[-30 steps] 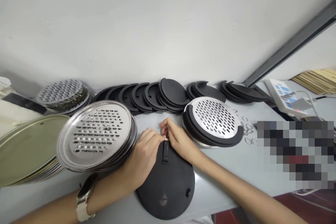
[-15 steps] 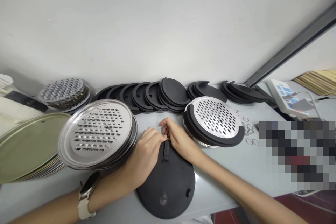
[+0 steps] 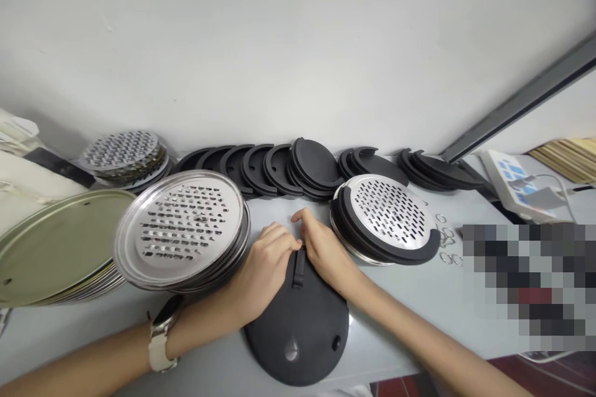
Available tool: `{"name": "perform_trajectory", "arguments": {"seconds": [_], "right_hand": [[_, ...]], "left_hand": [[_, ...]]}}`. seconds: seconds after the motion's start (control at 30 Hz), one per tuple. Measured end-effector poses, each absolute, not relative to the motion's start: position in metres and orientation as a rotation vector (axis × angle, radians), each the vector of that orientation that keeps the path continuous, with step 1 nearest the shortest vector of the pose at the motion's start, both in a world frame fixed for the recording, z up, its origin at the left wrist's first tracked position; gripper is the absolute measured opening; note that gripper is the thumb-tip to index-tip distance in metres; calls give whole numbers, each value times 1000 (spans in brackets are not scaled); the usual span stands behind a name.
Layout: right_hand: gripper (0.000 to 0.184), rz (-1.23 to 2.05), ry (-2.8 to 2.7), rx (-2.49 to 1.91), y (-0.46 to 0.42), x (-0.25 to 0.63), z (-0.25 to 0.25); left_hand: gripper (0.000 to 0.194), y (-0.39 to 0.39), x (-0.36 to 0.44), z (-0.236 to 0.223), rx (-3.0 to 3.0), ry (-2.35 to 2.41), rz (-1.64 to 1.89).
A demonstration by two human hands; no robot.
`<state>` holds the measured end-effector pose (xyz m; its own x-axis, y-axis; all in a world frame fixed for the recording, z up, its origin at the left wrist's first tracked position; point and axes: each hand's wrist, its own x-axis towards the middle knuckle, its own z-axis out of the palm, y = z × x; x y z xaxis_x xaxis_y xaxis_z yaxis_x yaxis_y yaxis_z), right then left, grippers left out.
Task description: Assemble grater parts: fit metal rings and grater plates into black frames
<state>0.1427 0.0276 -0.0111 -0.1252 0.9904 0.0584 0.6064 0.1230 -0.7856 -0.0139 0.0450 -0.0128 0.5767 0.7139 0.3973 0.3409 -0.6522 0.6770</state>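
Observation:
A round black disc (image 3: 298, 335) lies flat before me, with a short black strap (image 3: 299, 268) running down from its far edge. At the strap's upper end, my left hand (image 3: 274, 260) closes in a pinch. Close against it, my right hand (image 3: 321, 245) has its thumb and fingers bent at the same spot, the wrist over the disc's right side. The fingers cover whatever small thing is between them. A pale round mark and a small black knob (image 3: 336, 342) show on the disc's lower part.
Left stand stacks of grater-like metal plates (image 3: 181, 229) and olive trays (image 3: 60, 242). Black crescent-lipped discs (image 3: 279, 167) line the wall. A perforated plate in a black rim (image 3: 391, 211) sits right, beside loose metal rings (image 3: 447, 236) and a power strip (image 3: 512, 183).
The view has shifted slightly, so things sit a little further right. Both hands stay at the strap's end; a small metallic glint seen there earlier is now hidden by the fingers.

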Motion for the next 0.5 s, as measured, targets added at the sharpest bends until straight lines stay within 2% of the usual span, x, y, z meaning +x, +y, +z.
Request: {"name": "perform_trajectory", "arguments": {"seconds": [0.5], "right_hand": [[16,735,-1712,-1553,28,144,-13]], "left_hand": [[18,44,-15,-10,2338,902,793]]}}
